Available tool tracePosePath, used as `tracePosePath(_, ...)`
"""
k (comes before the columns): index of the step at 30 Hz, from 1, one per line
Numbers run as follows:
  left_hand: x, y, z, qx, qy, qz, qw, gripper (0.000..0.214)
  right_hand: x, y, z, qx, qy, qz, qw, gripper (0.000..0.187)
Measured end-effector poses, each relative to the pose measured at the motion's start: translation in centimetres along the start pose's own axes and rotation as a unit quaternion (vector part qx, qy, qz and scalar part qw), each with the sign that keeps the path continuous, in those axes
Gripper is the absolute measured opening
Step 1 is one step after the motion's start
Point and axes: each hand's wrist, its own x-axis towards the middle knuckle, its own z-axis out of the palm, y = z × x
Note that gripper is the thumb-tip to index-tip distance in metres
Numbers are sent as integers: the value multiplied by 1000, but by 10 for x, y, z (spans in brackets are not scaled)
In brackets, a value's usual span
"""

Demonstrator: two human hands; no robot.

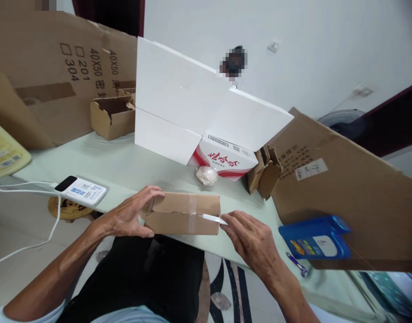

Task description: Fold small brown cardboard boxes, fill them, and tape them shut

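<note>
Brown cardboard, plain and rather worn along its seam, makes up the small box [172, 225] lying flat at the near edge of the table [118, 159], right in front of the person. Its two flaps are down and meet along a ragged line; a strip of clear tape [192, 204] runs across them. From where I stand the work looks early: the flaps are closed and the tape is on, so the sealed part seems left to deal with, though I can't tell whether any of it has been slit.

The left hand [135, 215] clasps the box's left end, thumb at the near corner and fingers over the far one. The right hand [249, 235] is closed around a slim white tool [213, 219], its tip on the seam just beside the tape.

Beyond the box sits a clear-wrapped ball [206, 175], in front of a red-and-white carton [226, 158] with tall white panels [179, 85] behind. Off to the left lies a white device [81, 190] with a cable plugged in; to the right, a blue bottle [315, 237] near a purple object [296, 264].
</note>
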Motion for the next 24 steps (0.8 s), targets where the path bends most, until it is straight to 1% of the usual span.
tracePosePath(3,0,-4,3,-1,12,11,1000,93,9,-4,1,-31,-23,-18,999,21)
tracePosePath(9,-2,-8,5,-10,12,9,1000,95,19,-5,3,-67,-29,-54,996,27)
tracePosePath(15,-1,-5,4,-8,10,7,1000,92,14,-3,1,-94,-39,-65,993,23)
tracePosePath(19,0,-2,2,3,9,8,1000,92,6,7,-10,-114,-40,-53,991,22)
tracePosePath(21,0,-1,1,6,8,6,1000,93,-4,16,-15,-84,-19,-36,996,17)
tracePosePath(22,0,-1,0,6,7,5,1000,93,-12,22,-16,-53,4,-18,998,14)
tracePosePath(24,0,-1,-1,7,5,6,1000,93,-30,36,-8,14,60,50,997,13)
